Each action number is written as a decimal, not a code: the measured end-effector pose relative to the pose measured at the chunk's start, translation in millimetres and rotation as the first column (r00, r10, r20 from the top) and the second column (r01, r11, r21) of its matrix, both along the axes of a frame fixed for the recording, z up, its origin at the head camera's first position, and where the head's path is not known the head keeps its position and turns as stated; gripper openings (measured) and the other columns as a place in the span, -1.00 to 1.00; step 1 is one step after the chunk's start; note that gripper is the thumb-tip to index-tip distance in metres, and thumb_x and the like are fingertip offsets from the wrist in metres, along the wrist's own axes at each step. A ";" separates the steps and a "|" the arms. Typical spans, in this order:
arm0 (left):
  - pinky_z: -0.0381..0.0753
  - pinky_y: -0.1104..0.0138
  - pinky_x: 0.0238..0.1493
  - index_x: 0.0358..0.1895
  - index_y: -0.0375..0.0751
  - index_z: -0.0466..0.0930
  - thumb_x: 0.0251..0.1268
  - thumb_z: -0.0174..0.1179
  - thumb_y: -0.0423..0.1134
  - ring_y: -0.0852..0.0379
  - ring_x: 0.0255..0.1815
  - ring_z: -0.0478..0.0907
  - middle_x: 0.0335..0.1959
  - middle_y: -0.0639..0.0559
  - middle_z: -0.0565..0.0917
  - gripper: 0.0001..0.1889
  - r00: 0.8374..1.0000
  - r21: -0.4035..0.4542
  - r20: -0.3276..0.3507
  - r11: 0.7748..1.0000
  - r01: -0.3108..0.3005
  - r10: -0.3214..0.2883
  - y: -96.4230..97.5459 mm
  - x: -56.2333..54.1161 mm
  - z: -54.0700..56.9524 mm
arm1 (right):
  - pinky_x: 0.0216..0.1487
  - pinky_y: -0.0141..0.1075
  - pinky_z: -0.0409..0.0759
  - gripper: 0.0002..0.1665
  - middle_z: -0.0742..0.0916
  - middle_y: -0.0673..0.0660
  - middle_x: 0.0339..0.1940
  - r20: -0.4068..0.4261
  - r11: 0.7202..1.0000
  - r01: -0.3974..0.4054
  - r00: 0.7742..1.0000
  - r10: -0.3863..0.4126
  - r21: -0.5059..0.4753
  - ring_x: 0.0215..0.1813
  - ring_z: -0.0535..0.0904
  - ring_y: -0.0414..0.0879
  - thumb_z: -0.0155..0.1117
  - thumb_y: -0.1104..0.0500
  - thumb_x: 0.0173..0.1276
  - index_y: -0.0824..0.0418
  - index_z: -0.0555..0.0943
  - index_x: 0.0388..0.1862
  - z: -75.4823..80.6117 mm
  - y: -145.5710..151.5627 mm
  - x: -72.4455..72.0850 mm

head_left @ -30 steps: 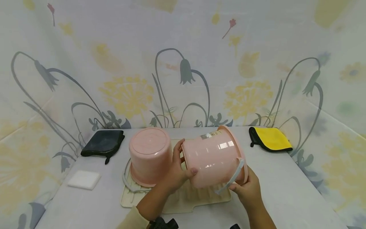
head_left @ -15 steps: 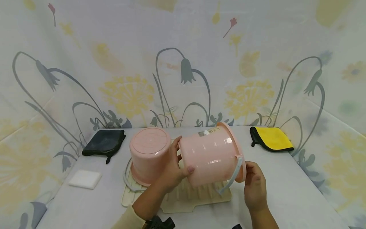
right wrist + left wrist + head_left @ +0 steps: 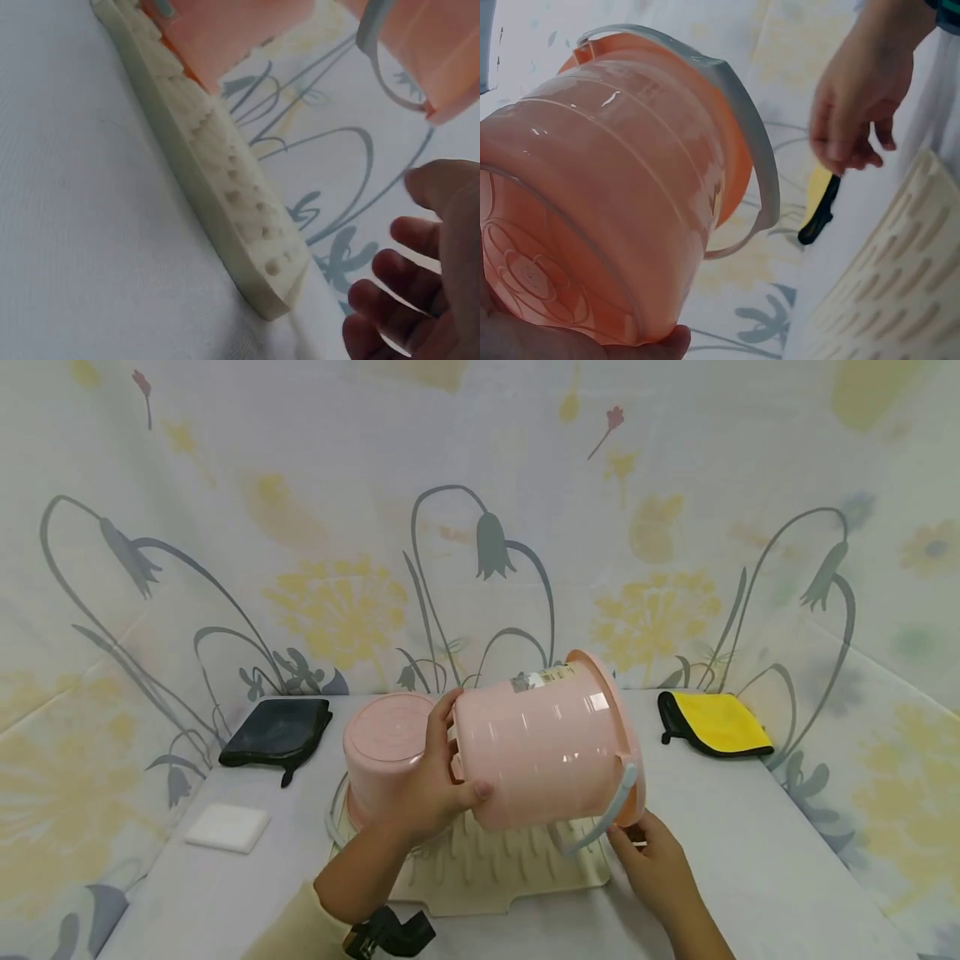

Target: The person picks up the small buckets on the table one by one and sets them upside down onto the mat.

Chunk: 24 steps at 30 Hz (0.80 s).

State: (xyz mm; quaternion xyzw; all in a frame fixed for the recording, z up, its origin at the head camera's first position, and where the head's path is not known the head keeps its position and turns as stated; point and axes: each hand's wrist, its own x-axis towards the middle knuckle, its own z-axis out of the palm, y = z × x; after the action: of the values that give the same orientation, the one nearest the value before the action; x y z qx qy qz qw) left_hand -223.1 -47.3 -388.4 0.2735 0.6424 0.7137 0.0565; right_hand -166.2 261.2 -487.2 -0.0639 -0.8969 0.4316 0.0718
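Note:
A glossy pink bucket (image 3: pixel 540 747) with a pale grey handle (image 3: pixel 618 797) is held tilted on its side above the cream ridged mat (image 3: pixel 487 877). Its base faces left and its mouth faces right. My left hand (image 3: pixel 423 797) grips it at the base end, thumb on the near side. Below the rim, my right hand (image 3: pixel 656 868) holds nothing; its fingers are loosely bent and apart from the bucket, as the right hand (image 3: pixel 862 112) in the left wrist view shows. A second pink bucket (image 3: pixel 386 735) stands upside down on the mat's left part, partly behind my left hand.
At the back left lies a dark folded cloth (image 3: pixel 277 732), with a white sponge-like block (image 3: pixel 228 827) nearer me. A yellow and black cloth (image 3: pixel 716 724) lies at the back right. A floral curtain (image 3: pixel 480 527) stands behind the white table (image 3: pixel 750 860).
The held bucket has moved up and slightly left with my left hand. My right hand has let go of its rim and dropped lower.

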 end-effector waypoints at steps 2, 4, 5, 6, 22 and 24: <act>0.69 -0.13 0.12 0.66 0.33 -0.24 -0.13 0.56 0.43 -0.36 0.46 0.32 0.66 -0.11 -0.15 0.36 1.000 -0.036 -0.010 0.999 -0.007 0.007 -4.5 -3.2 9.4 | -0.01 -0.16 0.66 -0.60 0.72 0.14 0.06 -0.032 0.991 -0.095 0.995 0.098 0.089 0.10 0.61 0.02 0.36 0.05 0.51 0.20 0.63 0.21 -6.0 0.5 -1.1; 0.68 -0.15 0.12 0.67 0.33 -0.26 -0.15 0.54 0.47 -0.38 0.50 0.30 0.67 -0.10 -0.16 0.38 0.999 -0.078 -0.027 0.997 -0.018 0.016 -8.8 -7.6 17.9 | 0.16 0.04 0.62 -0.48 0.69 0.19 0.16 -0.052 0.972 -0.175 0.981 0.185 0.158 0.24 0.56 0.16 0.46 0.02 0.41 0.22 0.61 0.24 -13.1 0.3 -1.8; 0.68 -0.15 0.12 0.67 0.32 -0.26 -0.16 0.53 0.49 -0.38 0.51 0.30 0.68 -0.10 -0.16 0.39 0.999 -0.098 -0.037 0.995 -0.023 0.020 -11.0 -10.1 22.2 | 0.23 0.17 0.56 -0.42 0.66 0.23 0.22 -0.051 0.961 -0.206 0.974 0.219 0.187 0.31 0.51 0.24 0.51 -0.01 0.36 0.22 0.60 0.26 -16.1 0.3 -1.9; 0.68 -0.16 0.14 0.67 0.32 -0.27 -0.16 0.53 0.49 -0.38 0.52 0.29 0.68 -0.09 -0.16 0.40 0.999 -0.110 -0.041 0.994 -0.024 0.020 -13.0 -12.3 26.6 | 0.28 0.28 0.49 -0.34 0.63 0.26 0.28 -0.035 0.950 -0.234 0.969 0.246 0.206 0.36 0.45 0.31 0.54 -0.03 0.31 0.20 0.58 0.30 -18.9 0.5 -2.2; 0.74 -0.11 0.04 0.69 0.39 -0.26 -0.07 0.53 0.38 -0.27 0.59 0.20 0.72 0.08 -0.16 0.33 0.991 -0.316 -0.130 0.948 -0.042 0.001 -34.5 -36.3 76.3 | 0.47 0.42 0.24 0.11 0.38 0.28 0.64 0.177 0.894 -0.342 0.937 0.301 0.290 0.60 0.20 0.40 0.55 -0.34 0.19 0.18 0.41 0.57 -30.6 0.8 -0.9; 0.74 -0.10 0.06 0.69 0.40 -0.26 -0.09 0.52 0.42 -0.27 0.57 0.22 0.71 0.07 -0.13 0.34 0.988 -0.354 -0.154 0.934 -0.050 -0.006 -36.3 -38.4 81.4 | 0.46 0.43 0.24 0.08 0.37 0.29 0.64 0.172 0.886 -0.351 0.935 0.311 0.302 0.60 0.20 0.41 0.53 -0.35 0.21 0.14 0.42 0.58 -29.6 1.8 -0.5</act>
State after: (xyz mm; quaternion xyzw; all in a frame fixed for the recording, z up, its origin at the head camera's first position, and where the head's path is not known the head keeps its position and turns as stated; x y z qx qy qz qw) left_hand -261.5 -83.6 -307.0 0.3054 0.7666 0.5629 0.0478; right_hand -166.7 263.0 -516.9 0.0772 -0.9565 0.2775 -0.0469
